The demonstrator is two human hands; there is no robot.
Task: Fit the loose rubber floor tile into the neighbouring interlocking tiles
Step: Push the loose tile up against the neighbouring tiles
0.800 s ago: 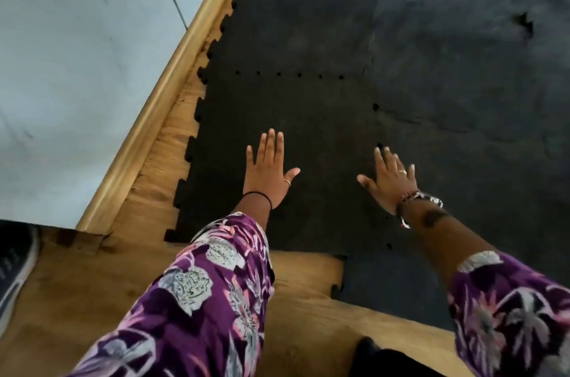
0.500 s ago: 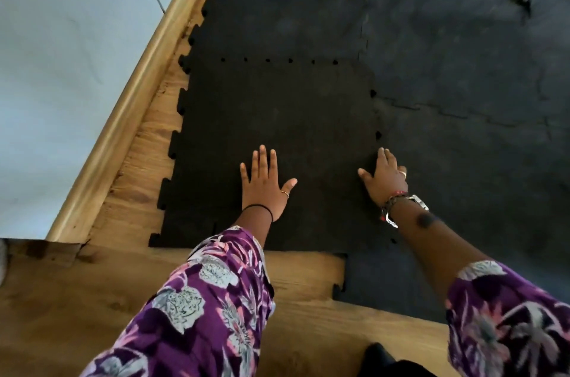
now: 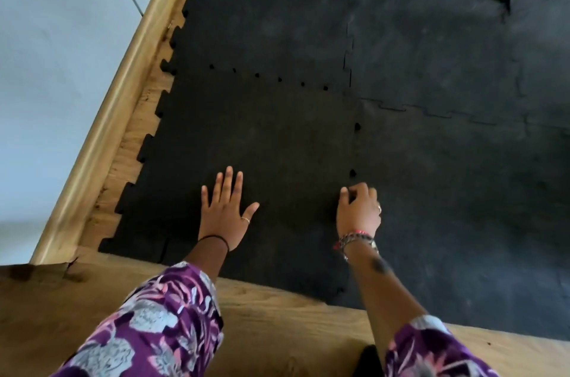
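The loose black rubber tile (image 3: 262, 142) lies flat on the wooden floor, its toothed left edge free. Small dark gaps show along its far seam and its right seam, where it meets the neighbouring tiles (image 3: 447, 191). My left hand (image 3: 223, 211) rests flat on the loose tile, fingers spread, holding nothing. My right hand (image 3: 359, 210) sits at the right seam with its fingers curled down onto the tile's edge. I cannot tell whether those fingers pinch the edge or only press on it.
A wooden skirting board (image 3: 123, 98) and a pale wall (image 3: 55, 52) run along the left. Bare wooden floor (image 3: 277, 330) lies in front of the tiles. More joined black tiles (image 3: 277, 6) fill the far and right side, with a small tear (image 3: 502, 1) at the far right.
My right hand's fingers have curled from flat to bent at the right seam. My left hand stays flat on the tile. The view has shifted slightly.
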